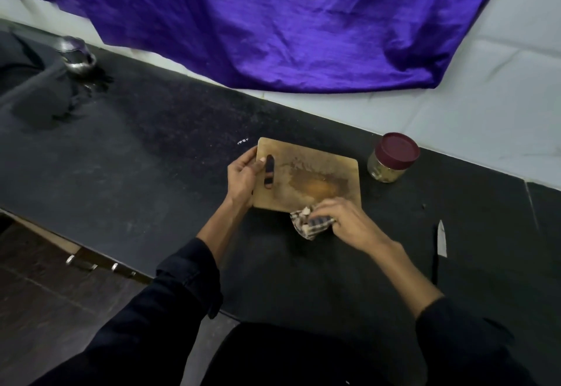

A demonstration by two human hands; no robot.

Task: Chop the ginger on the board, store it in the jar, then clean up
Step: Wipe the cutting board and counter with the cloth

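The dark bench (151, 148) carries the wooden board (306, 173), bare of ginger but smeared with a damp yellow-brown stain in the middle. The left hand (243, 179) grips the board's left edge, fingers (268, 170) curled through the handle slot. The right hand (343, 221) bunches a checked cloth (306, 224) at the near edge, fingers pressed over it. To wipe well, keep the board steadied and sweep firmly across the stain. The lidded jar (391, 157) stands right of the board; the knife (440, 243) lies nearer, well apart.
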